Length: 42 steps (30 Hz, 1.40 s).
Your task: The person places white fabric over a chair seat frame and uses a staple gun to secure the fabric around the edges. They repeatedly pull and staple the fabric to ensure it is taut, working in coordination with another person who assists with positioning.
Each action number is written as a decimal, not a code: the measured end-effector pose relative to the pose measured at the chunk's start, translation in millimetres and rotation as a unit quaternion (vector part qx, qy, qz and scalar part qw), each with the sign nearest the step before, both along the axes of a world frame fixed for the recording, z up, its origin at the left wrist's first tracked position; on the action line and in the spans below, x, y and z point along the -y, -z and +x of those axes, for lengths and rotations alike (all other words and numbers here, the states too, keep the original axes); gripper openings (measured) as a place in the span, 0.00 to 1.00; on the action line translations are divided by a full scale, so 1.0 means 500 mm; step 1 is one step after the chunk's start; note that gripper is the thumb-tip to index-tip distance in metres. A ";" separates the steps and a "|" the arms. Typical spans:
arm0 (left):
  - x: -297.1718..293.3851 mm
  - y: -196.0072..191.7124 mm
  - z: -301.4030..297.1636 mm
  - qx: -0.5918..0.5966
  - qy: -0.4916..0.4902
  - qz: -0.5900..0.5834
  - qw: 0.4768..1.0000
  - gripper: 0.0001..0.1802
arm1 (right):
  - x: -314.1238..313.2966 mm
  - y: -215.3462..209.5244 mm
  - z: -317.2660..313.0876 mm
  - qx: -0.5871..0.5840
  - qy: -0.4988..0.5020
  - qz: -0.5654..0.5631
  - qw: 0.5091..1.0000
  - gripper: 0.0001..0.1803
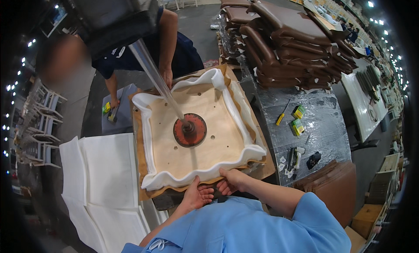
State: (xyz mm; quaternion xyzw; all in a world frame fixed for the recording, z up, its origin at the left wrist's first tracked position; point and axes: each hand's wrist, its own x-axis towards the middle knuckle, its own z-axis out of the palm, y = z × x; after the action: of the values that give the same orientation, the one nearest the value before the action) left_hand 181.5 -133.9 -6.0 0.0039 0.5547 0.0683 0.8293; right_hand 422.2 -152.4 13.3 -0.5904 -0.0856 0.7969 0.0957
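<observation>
In the middle lies a pale wooden seat board (166,122) with small holes. White padding (174,179) curls up around its sides, and a brown leather cover (152,193) shows beneath. A round red press plate (196,134) on a metal rod (157,76) rests on the board. At the near edge my left hand (197,196) is palm up, its thumb on the padding and its fingers loosely curled below. Close on its right, my right hand (233,181) has its thumb over the same edge and fingers bent under. Both appear to pinch the edge.
Across the board stands a co-worker (131,63), one hand near its far edge, the other holding a tool (113,111). Brown seat cushions (297,43) are piled far right. A wrapped table (323,122) holds a screwdriver (281,115) and staple boxes (298,126). White sheets (109,165) lie left.
</observation>
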 end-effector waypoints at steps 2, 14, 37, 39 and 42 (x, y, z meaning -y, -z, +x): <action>0.013 0.010 0.005 -0.017 0.021 0.056 0.998 0.46 | 0.004 -0.007 0.008 0.004 -0.004 0.034 0.999 0.39; 0.069 0.051 -0.003 -0.013 -0.060 0.212 0.975 0.43 | 0.051 -0.008 0.030 0.065 -0.034 0.210 0.975 0.38; 0.019 0.011 0.028 0.012 -0.006 0.048 0.999 0.50 | 0.013 -0.040 0.215 0.182 -0.106 0.077 0.974 0.42; 0.021 0.005 0.041 -0.005 -0.020 0.065 0.998 0.49 | 0.015 -0.037 0.222 0.162 -0.090 0.091 0.978 0.41; 0.022 0.009 0.040 0.009 -0.031 0.083 0.996 0.47 | 0.026 -0.029 0.211 0.135 -0.011 0.117 0.984 0.33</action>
State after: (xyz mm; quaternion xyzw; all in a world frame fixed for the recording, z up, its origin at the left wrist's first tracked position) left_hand 201.3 -145.1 -10.3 0.0546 0.5394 0.1402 0.8285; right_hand 527.8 -165.5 27.8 -0.6762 -0.1971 0.6953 0.1430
